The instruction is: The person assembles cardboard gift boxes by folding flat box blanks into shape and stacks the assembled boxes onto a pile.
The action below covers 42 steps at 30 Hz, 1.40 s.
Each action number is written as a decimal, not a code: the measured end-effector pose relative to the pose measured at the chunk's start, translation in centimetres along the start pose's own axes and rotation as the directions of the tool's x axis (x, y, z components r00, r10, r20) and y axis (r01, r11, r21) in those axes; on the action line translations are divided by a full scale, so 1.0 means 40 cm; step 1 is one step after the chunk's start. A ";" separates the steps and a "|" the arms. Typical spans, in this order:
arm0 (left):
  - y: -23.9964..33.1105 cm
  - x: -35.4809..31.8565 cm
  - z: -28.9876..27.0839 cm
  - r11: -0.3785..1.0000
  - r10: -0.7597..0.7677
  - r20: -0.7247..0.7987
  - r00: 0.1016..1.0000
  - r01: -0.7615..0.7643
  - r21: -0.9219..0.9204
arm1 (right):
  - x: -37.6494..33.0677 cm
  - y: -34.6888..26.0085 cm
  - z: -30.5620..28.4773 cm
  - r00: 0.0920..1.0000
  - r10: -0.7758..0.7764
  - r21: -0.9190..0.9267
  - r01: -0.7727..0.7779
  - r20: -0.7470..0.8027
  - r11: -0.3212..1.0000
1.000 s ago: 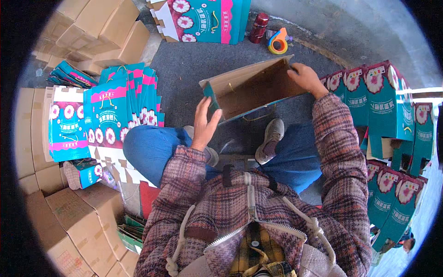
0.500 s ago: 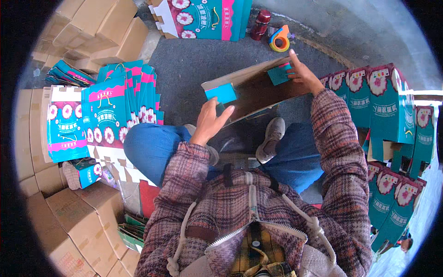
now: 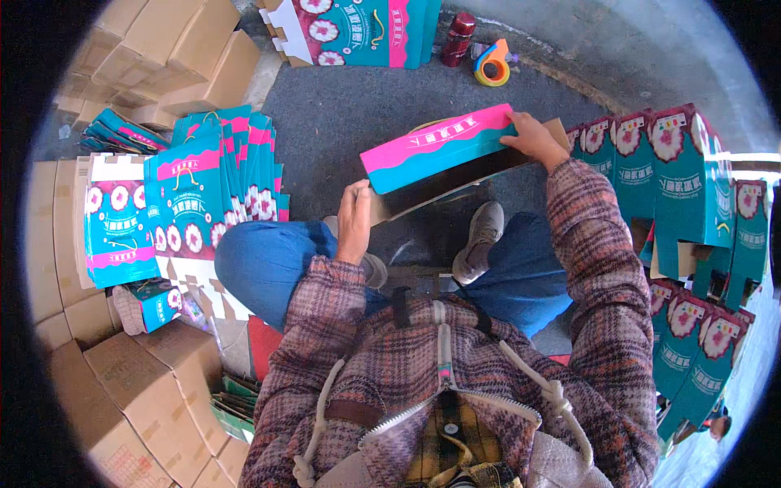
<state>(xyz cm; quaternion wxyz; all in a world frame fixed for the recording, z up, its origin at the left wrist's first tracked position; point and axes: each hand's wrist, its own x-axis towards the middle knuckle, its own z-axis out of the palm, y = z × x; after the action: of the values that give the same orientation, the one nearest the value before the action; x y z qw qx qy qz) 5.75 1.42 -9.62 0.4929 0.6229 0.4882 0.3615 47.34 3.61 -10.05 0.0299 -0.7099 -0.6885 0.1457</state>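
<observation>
I hold a teal and pink printed carton flat in front of me, above my knees. My left hand grips its near left end, fingers curled on the edge. My right hand holds its far right end. A brown cardboard inner side shows under the carton. My feet in grey shoes rest on the dark floor below it.
A fanned stack of flat teal cartons lies at my left. Folded teal boxes stand stacked at my right. Brown shipping boxes line the left side. A yellow tape dispenser and a red bottle sit ahead.
The carton has turned over: its brown inside faced me before, now its pink and teal printed side faces up. Both hands stayed on its ends.
</observation>
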 end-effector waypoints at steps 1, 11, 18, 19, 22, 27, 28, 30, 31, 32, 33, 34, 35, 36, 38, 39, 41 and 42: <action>-0.004 0.005 -0.002 1.000 0.028 0.005 1.000 -0.028 0.004 | 0.002 -0.017 0.003 0.999 0.041 -0.052 -0.041 0.000 0.998; -0.081 0.022 0.070 0.978 0.049 0.162 0.986 -0.080 0.192 | -0.007 -0.064 -0.036 0.991 0.132 -0.229 -0.123 0.025 0.966; -0.133 0.042 0.055 0.987 0.045 0.203 0.978 -0.074 0.139 | -0.040 -0.027 -0.212 0.931 0.365 -0.063 -0.366 -0.020 0.929; -0.134 0.043 0.056 0.991 0.033 0.195 0.980 -0.058 0.121 | -0.045 -0.013 -0.223 0.895 0.381 0.082 -0.409 0.233 0.909; -0.118 0.040 0.058 0.991 -0.004 0.187 0.982 -0.021 0.134 | -0.095 -0.065 -0.194 0.845 -0.201 0.559 -0.132 0.495 0.818; -0.121 0.041 0.063 0.989 0.016 0.176 0.984 -0.041 0.140 | -0.113 -0.092 -0.139 0.801 -0.136 0.153 0.056 0.583 0.987; -0.129 0.037 0.057 0.991 -0.026 0.162 0.986 0.004 0.132 | -0.100 -0.105 -0.149 0.805 -0.140 0.151 0.063 0.577 0.987; -0.145 0.037 0.047 0.991 -0.065 0.151 0.986 0.045 0.129 | -0.048 -0.109 -0.151 0.776 -0.072 0.039 0.062 0.627 0.997; -0.149 0.039 0.049 0.986 -0.158 0.113 0.981 0.151 0.068 | -0.045 -0.086 -0.129 0.931 -0.092 -0.066 0.123 0.354 0.990; -0.153 0.042 0.049 0.967 -0.252 0.081 0.964 0.253 0.004 | -0.037 -0.068 -0.104 0.989 -0.141 -0.186 0.147 0.049 0.972; -0.139 0.041 0.061 0.968 -0.250 0.101 0.963 0.251 0.001 | -0.032 -0.040 -0.073 0.991 -0.121 -0.189 0.128 0.049 0.973; -0.112 0.035 0.073 0.902 -0.388 0.136 0.912 0.406 -0.145 | -0.025 -0.012 -0.038 0.999 0.042 -0.089 -0.045 -0.030 0.995; -0.090 0.031 0.085 0.793 -0.505 0.194 0.841 0.541 -0.279 | -0.020 0.011 -0.015 0.972 0.213 0.020 -0.212 -0.102 0.977; -0.085 0.026 0.087 0.799 -0.489 0.217 0.845 0.533 -0.278 | -0.004 0.020 0.003 0.934 0.349 0.280 -0.355 0.072 0.892; -0.085 0.023 0.091 0.817 -0.546 0.223 0.808 0.572 -0.072 | 0.013 0.029 0.023 0.918 0.285 0.302 -0.365 0.276 0.881; -0.088 0.017 0.080 0.806 -0.558 0.277 0.783 0.590 -0.045 | 0.021 0.002 0.024 0.914 0.218 0.284 -0.322 0.343 0.903; -0.088 0.022 0.095 0.787 -0.560 0.362 0.745 0.615 -0.048 | 0.002 0.032 0.042 0.920 0.306 0.245 -0.365 0.246 0.898; -0.091 0.023 0.099 0.769 -0.572 0.362 0.736 0.635 -0.075 | -0.007 0.043 0.027 0.932 0.263 0.306 -0.333 0.249 0.892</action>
<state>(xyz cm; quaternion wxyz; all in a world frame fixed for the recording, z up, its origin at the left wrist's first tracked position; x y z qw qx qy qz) 8.77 1.41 -14.18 0.7135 0.4285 0.5408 0.1216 48.75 3.07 -11.45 0.0609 -0.7728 -0.5342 0.3371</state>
